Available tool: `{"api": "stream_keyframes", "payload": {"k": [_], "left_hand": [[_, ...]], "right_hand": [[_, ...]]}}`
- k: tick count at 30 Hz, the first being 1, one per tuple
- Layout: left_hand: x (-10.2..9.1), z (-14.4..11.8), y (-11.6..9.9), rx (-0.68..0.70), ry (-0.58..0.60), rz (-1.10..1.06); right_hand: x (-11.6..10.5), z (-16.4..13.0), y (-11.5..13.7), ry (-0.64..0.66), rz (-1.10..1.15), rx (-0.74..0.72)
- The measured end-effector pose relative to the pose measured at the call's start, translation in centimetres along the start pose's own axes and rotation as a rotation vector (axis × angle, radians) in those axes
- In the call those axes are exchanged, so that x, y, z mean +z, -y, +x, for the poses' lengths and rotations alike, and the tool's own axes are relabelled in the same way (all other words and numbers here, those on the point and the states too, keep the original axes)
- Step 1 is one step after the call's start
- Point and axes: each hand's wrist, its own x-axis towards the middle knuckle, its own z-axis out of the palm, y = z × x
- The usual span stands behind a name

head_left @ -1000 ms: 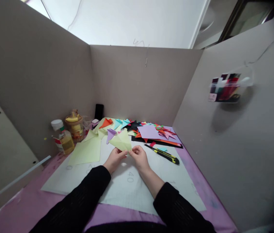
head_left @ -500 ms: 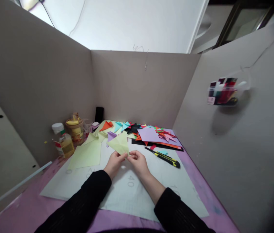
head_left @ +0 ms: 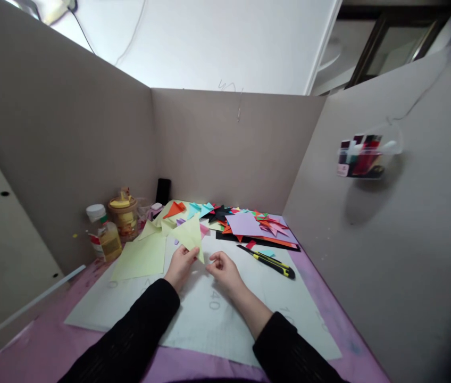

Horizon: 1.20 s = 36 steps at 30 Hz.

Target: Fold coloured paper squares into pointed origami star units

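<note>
My left hand [head_left: 181, 266] pinches a folded pale yellow-green sheet of paper [head_left: 189, 234], which tapers to a point toward me. To its right, my right hand [head_left: 224, 269] is apart from the paper, its fingers loosely curled with a small gap between thumb and forefinger. Below both hands lies a white mat [head_left: 205, 330] with printed numbers. Left of the folded piece is a flat yellow-green paper sheet [head_left: 140, 259]. A black and yellow utility knife [head_left: 271, 263] rests on the mat, right of my right hand.
Folded coloured paper pieces and a lilac sheet [head_left: 244, 224] lie along the back. A bottle of yellowish liquid [head_left: 109, 239], a lidded tub [head_left: 125, 215] and a black phone [head_left: 164, 190] stand at left. Grey panels [head_left: 233, 149] enclose the desk; a clear holder [head_left: 363, 157] hangs right.
My right hand has let go of the folded paper and moved slightly away to the right. My left hand keeps hold and has shifted a little left, turning the paper.
</note>
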Motion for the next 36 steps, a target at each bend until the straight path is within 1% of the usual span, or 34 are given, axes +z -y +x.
{"api": "stream_keyframes", "payload": {"k": [3, 5, 7, 8, 10, 12, 14, 19, 25, 27, 30, 31, 33, 36], "left_hand": [[0.6, -0.6, 0.2, 0.043, 0.157, 0.132], [1.1, -1.2, 0.4, 0.095, 0.257, 0.246], [1.5, -1.6, 0.6, 0.127, 0.318, 0.356], [1.6, -1.7, 0.7, 0.132, 0.323, 0.405], [1.5, -1.8, 0.9, 0.124, 0.293, 0.470], [1.4, -1.7, 1.1, 0.099, 0.254, 0.490], [1.4, -1.6, 1.1, 0.074, 0.242, 0.481], [1.4, -1.7, 1.2, -0.008, 0.254, 0.438], [0.8, -1.5, 1.7, -0.025, 0.259, 0.447], [0.8, -1.3, 1.5, 0.009, 0.214, 0.449], [0.9, -1.2, 0.8, 0.066, 0.133, 0.381], [0.9, -1.2, 0.5, 0.066, 0.137, 0.341], [0.8, -1.2, 0.2, 0.038, 0.197, 0.255], [0.7, -1.4, 0.0, 0.002, 0.293, 0.153]], "right_hand": [[-0.5, 0.4, 0.4, -0.036, 0.071, -0.012], [-0.6, 0.7, 0.3, -0.061, 0.142, 0.033], [-0.6, 0.9, -0.1, -0.095, 0.221, 0.093], [-0.5, 1.0, -0.4, -0.124, 0.262, 0.115], [-0.4, 1.3, -0.8, -0.202, 0.350, 0.133], [-0.4, 1.6, -1.1, -0.268, 0.425, 0.123], [-0.5, 1.9, -1.2, -0.311, 0.466, 0.101], [-1.1, 2.5, -1.1, -0.412, 0.489, 0.040], [-2.1, 2.9, -0.8, -0.493, 0.483, 0.035], [-2.2, 2.7, -0.7, -0.444, 0.447, 0.033], [-1.9, 2.3, -0.6, -0.229, 0.373, 0.073], [-1.6, 2.1, -0.6, -0.159, 0.351, 0.089], [-1.2, 1.8, -0.6, -0.069, 0.307, 0.102], [-0.8, 1.5, -0.4, -0.051, 0.268, 0.059]]}}
